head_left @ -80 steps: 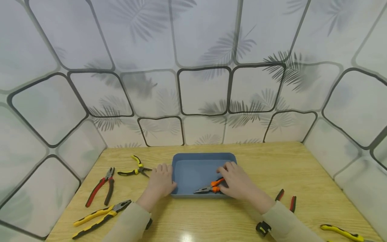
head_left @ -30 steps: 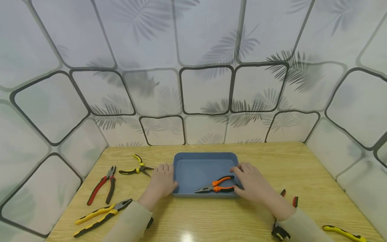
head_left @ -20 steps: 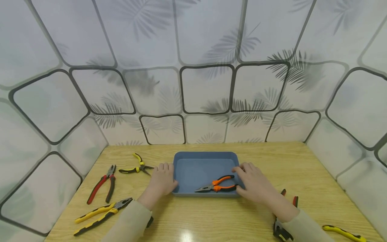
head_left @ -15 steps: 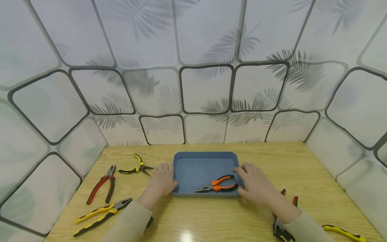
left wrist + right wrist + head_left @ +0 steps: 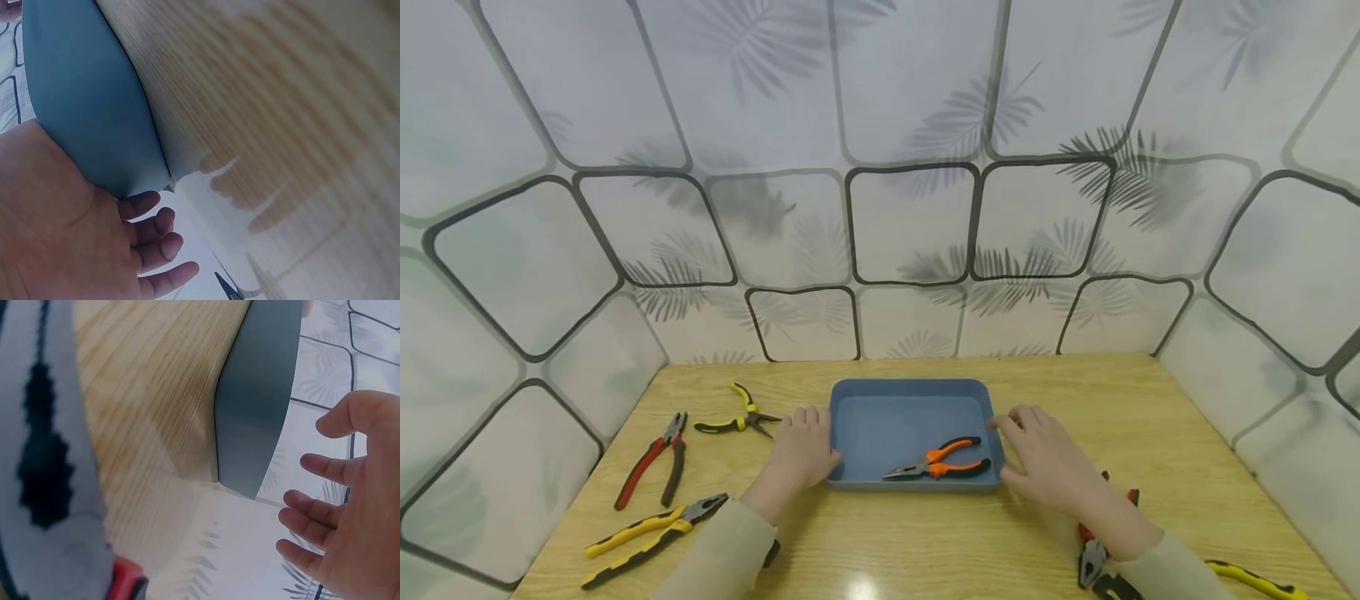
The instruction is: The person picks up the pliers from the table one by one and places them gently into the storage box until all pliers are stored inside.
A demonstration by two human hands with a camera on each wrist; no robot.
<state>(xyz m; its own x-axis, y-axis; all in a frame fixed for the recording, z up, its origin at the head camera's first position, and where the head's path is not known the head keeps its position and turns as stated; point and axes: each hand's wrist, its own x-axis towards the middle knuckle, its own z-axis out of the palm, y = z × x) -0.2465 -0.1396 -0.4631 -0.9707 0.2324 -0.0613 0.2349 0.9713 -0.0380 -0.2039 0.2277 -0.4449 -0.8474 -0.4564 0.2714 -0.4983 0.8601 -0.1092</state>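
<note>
In the head view a blue tray (image 5: pixel 917 408) stands on the wooden table. Inside it lie long-nose pliers (image 5: pixel 936 461) with orange-and-black handles, jaws toward the left. My left hand (image 5: pixel 802 446) holds the tray's left side, its thumb over the rim. In the left wrist view that thumb is hidden behind the tray's wall (image 5: pixel 94 94), the other fingers loosely bent outside it. Off the tray's right side, my right hand (image 5: pixel 1045 458) holds nothing. Its fingers spread apart from the tray's wall (image 5: pixel 259 394) in the right wrist view.
Left lie red-handled pliers (image 5: pixel 647 467), small yellow-and-black pliers (image 5: pixel 730 425) and large yellow-and-black pliers (image 5: pixel 655 533). Red-handled pliers (image 5: pixel 1090 560) are partly under my right forearm. A yellow handle (image 5: pixel 1255 579) shows at the lower right. Patterned walls surround the table.
My right hand has let go of the orange-handled pliers, which now lie in the tray. It has moved right, past the tray's rim. My left hand has stayed at the tray's left side.
</note>
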